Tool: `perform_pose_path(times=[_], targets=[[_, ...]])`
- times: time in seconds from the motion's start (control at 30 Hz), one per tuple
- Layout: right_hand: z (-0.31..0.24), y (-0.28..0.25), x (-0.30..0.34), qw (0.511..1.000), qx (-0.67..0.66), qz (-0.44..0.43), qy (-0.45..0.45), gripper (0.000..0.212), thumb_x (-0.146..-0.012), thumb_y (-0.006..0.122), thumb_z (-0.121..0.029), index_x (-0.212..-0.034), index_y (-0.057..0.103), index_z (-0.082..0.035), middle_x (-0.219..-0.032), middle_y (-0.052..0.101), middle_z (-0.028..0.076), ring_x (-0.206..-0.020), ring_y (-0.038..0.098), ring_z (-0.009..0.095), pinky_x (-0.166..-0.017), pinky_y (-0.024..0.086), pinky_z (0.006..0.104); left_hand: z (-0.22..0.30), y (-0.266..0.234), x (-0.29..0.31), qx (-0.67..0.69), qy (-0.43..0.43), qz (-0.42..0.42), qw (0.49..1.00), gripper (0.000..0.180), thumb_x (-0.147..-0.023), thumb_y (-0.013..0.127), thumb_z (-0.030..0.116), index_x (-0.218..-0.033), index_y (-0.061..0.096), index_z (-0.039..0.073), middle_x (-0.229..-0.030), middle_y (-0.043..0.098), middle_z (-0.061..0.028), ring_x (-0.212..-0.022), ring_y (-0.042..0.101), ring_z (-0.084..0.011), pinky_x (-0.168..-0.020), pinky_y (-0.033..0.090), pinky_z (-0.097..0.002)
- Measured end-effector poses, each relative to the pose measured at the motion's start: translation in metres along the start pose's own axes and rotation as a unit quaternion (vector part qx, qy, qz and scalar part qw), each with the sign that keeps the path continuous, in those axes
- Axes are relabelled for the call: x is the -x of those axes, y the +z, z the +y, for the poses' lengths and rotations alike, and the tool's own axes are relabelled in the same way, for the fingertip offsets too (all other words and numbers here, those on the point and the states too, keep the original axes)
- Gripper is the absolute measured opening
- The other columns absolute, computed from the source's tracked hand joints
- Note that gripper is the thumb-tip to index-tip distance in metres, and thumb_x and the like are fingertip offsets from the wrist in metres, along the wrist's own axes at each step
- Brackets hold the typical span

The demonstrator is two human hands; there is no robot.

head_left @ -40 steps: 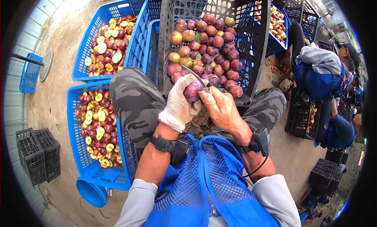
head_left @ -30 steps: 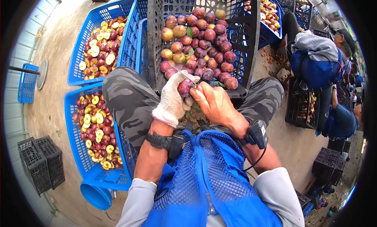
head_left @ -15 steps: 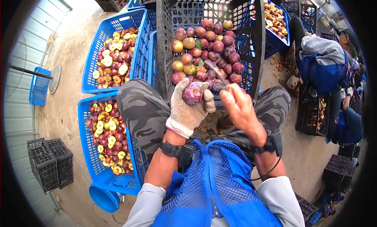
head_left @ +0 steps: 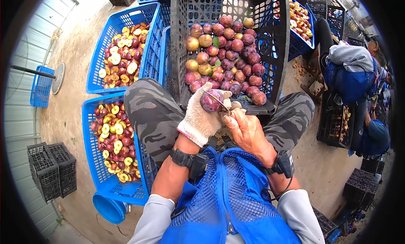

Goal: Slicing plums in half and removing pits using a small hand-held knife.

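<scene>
- Holding a red-purple plum (head_left: 210,102) in our gloved left hand (head_left: 199,119), we have the fingers and thumb curled round it, leaving its upper face showing.
- Our bare right hand (head_left: 249,132) is closed around a knife (head_left: 221,103), the handle mostly hidden in its grip; the thin, curved blade crosses over the plum, and we cannot tell whether it has gone through the skin.
- We would expect the plum to be light, an easy fit for one palm, fairly firm, yet likely to bruise if we squeeze hard.
- Its smooth, round skin may slip, more so with juice on it, so the rough cloth of the glove should help us grip.
- We would do best to cradle it low in the palm and hold it by its sides, fingertips tucked away from the edge of the blade.
- We judge the knife stiff and narrow, to be held by the handle only.
- The plum lies in our left palm, just left of the right fingertips; our hands are close together, and we cannot tell whether the right fingers touch the fruit.
- Both hands are by the near edge of a black crate (head_left: 280,54), with whole plums (head_left: 237,45) lying beyond them.
- To our left, a blue basket (head_left: 122,193) holds cut plums (head_left: 118,128), well apart from our fingers.
</scene>
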State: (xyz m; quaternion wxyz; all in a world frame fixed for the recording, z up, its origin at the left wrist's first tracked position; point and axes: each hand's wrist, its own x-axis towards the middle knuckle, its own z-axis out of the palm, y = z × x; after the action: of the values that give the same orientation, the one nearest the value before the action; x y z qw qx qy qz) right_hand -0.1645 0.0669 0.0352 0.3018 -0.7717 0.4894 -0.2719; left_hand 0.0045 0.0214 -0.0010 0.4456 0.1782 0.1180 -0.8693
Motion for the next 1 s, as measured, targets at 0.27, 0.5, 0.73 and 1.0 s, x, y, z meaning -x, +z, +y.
perform_pose_path(times=[0.27, 0.5, 0.73, 1.0], targets=[[0.001, 0.038, 0.005, 0.984, 0.109, 0.133, 0.046, 0.026, -0.1, 0.063, -0.027, -0.086, 0.054, -0.008, -0.067, 0.065, 0.014, -0.06, 0.066, 0.037, -0.052, 0.051, 0.0471, -0.001, 0.004, -0.004, -0.021, -0.017, -0.059, 0.998, 0.041, -0.098, 0.056, 0.037, -0.095, 0.07, -0.002, -0.093, 0.071, -0.0194, -0.092, 0.067, -0.0424, -0.098, 0.048, -0.064], [0.002, 0.043, -0.005, 0.984, -0.099, 0.119, 0.091, 0.03, -0.106, 0.056, -0.025, -0.089, 0.056, 0.0, -0.064, 0.05, 0.014, -0.058, 0.046, 0.02, -0.053, 0.042, 0.0406, -0.005, -0.009, -0.014, -0.066, 0.046, -0.059, 0.995, 0.062, -0.1, 0.047, 0.055, -0.127, 0.057, 0.0, -0.1, 0.069, -0.0223, -0.094, 0.066, -0.0416, -0.095, 0.051, -0.0561], [-0.013, 0.049, -0.012, 0.965, -0.161, 0.159, 0.136, 0.033, -0.106, 0.055, -0.03, -0.088, 0.058, -0.002, -0.068, 0.058, 0.024, -0.065, 0.06, 0.046, -0.057, 0.045, 0.0468, -0.006, -0.004, -0.002, -0.149, 0.11, -0.132, 0.974, 0.073, -0.101, 0.051, 0.054, -0.151, 0.038, 0.002, -0.113, 0.067, -0.0219, -0.107, 0.065, -0.0383, -0.104, 0.046, -0.0517], [0.011, -0.056, -0.03, 0.953, -0.161, -0.212, 0.144, 0.041, -0.108, 0.051, -0.035, -0.095, 0.061, 0.002, -0.073, 0.054, 0.004, -0.073, 0.045, 0.011, -0.067, 0.045, 0.0349, 0.005, 0.004, 0.005, -0.339, 0.156, -0.082, 0.924, 0.037, -0.098, 0.065, 0.014, -0.13, 0.06, -0.004, -0.114, 0.068, -0.0087, -0.098, 0.066, -0.0156, -0.095, 0.05, -0.0308]])
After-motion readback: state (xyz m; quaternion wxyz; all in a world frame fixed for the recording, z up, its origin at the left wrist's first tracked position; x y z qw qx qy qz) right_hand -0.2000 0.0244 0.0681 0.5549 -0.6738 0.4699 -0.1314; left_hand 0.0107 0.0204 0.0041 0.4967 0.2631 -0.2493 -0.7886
